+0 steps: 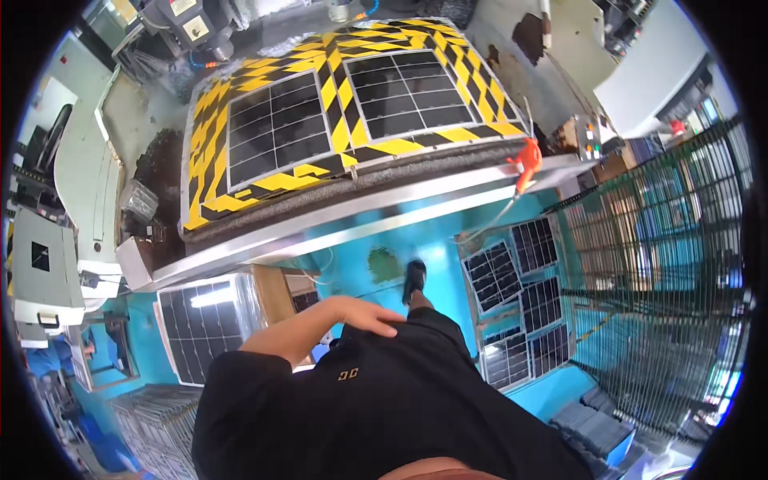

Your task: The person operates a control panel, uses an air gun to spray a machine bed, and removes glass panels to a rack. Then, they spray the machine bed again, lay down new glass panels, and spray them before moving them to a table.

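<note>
Standing by, apparently between handling steps, with left hand [370, 315] loosely open against black T-shirt [400, 392], nothing visible in grip, right hand out of view, and two gridded black panels [408, 90] lying in yellow-black taped fixture [338, 132] ahead; next, likely calls for reaching forward.

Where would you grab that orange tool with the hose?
Probably around the thick body of the orange tool, coming from the near side: it sits at the machine's front edge, its slim tip pointing away and its hose trailing back.
</note>
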Motion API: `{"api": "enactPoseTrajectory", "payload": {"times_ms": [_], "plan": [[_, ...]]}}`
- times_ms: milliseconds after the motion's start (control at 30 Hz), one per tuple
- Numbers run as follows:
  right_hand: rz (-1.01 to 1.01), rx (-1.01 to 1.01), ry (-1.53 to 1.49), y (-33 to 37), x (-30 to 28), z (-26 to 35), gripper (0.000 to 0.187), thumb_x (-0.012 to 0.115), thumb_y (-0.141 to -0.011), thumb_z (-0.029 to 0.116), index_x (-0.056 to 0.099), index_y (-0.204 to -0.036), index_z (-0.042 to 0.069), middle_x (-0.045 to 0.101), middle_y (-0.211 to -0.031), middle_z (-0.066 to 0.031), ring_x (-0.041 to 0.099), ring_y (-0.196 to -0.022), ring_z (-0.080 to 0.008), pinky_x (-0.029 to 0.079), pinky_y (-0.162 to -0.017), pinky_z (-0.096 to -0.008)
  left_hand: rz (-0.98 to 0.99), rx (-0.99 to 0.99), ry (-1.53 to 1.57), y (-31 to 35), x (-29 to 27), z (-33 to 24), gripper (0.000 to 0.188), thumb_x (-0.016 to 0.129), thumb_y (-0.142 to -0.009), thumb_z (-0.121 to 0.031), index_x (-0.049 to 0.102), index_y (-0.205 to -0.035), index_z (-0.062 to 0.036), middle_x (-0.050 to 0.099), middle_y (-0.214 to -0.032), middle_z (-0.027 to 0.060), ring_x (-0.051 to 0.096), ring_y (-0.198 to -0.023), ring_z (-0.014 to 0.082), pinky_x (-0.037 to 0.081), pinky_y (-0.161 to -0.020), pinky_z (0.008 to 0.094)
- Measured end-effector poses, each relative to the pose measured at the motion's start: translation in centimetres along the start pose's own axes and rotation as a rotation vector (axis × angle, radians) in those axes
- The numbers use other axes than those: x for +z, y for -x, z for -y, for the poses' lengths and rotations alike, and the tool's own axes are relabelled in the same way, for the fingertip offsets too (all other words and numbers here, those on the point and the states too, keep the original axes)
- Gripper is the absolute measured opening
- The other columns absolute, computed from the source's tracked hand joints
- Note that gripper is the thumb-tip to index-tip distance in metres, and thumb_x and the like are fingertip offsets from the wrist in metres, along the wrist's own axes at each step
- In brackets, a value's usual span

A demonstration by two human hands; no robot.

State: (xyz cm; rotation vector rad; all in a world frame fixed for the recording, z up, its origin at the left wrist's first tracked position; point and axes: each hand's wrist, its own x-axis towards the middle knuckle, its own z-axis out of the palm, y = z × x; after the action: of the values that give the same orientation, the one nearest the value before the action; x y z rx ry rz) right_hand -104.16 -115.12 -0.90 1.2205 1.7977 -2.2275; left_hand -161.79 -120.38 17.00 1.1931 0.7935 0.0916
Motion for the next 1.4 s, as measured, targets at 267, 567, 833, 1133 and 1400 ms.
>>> {"api": "enactPoseTrajectory", "payload": {"times_ms": [267, 567, 833, 1133, 1400], "plan": [[-0.205, 0.424, -0.287, 8.4, 15.5, -10.2, 0.063, 0.048, -0.096, 0.065, 0.065, -0.104, 0.005, 0.066, -0.087, -0.0104, 0.062, -0.059, -0.0277, 0.052, -0.054, -0.0450, 0.343, -0.274, 0.155, -4.9, 12.9, 3.0, 0.068, 0.064, -0.094, -0.030, 0.037, -0.154, -0.0109, 0.043, -0.153, 0.0095, 0.036, -0.141, 0.0233, 0.027, -0.117, 0.0368], [-1.179, 0.454, -0.985, 39.4, 26.7, -27.3, 0.053, 0.061, -0.095, 0.046, 0.060, -0.116, -0.003, 0.067, -0.103, -0.0128, 0.068, -0.080, -0.0239, 0.059, -0.065, -0.0386, 0.332, -0.592, 0.149, -21.3, 33.8, 6.5, 0.056, 0.061, -0.098, -0.036, 0.048, -0.144, -0.0078, 0.065, -0.126, 0.0042, 0.062, -0.111, 0.0168, 0.050, -0.093, 0.0325], [-1.348, 0.455, -1.329, 59.6, 36.9, -40.5, 0.029, 0.070, -0.091, 0.028, 0.063, -0.097, 0.001, 0.066, -0.077, -0.0103, 0.068, -0.065, -0.0209, 0.058, -0.057, -0.0345, 0.328, -0.546, -0.883, -46.3, 53.7, -2.7, 0.078, 0.067, -0.090, -0.052, 0.042, -0.149, -0.0075, 0.056, -0.138, 0.0186, 0.055, -0.124, 0.0291, 0.047, -0.100, 0.0398], [-1.565, 0.619, -0.733, 73.4, 24.5, -52.2, 0.041, 0.074, -0.085, 0.024, 0.064, -0.119, 0.005, 0.072, -0.087, -0.0140, 0.070, -0.073, -0.0214, 0.057, -0.070, -0.0383, 0.529, -0.946, -0.570, -66.7, 76.0, -14.4, 0.038, 0.060, -0.088, -0.042, 0.067, -0.113, -0.0153, 0.065, -0.110, 0.0044, 0.060, -0.096, 0.0191, 0.049, -0.072, 0.0330], [-1.503, 0.715, -1.439, 92.2, 17.7, -60.4, 0.033, 0.067, -0.091, 0.027, 0.065, -0.116, 0.004, 0.068, -0.096, -0.0086, 0.067, -0.080, -0.0233, 0.057, -0.066, -0.0391, 0.682, -0.526, -0.701, -97.2, 87.5, -26.9, 0.016, 0.068, -0.087, -0.024, 0.066, -0.095, -0.0103, 0.068, -0.087, 0.0031, 0.064, -0.073, 0.0160, 0.052, -0.066, 0.0347]]}}
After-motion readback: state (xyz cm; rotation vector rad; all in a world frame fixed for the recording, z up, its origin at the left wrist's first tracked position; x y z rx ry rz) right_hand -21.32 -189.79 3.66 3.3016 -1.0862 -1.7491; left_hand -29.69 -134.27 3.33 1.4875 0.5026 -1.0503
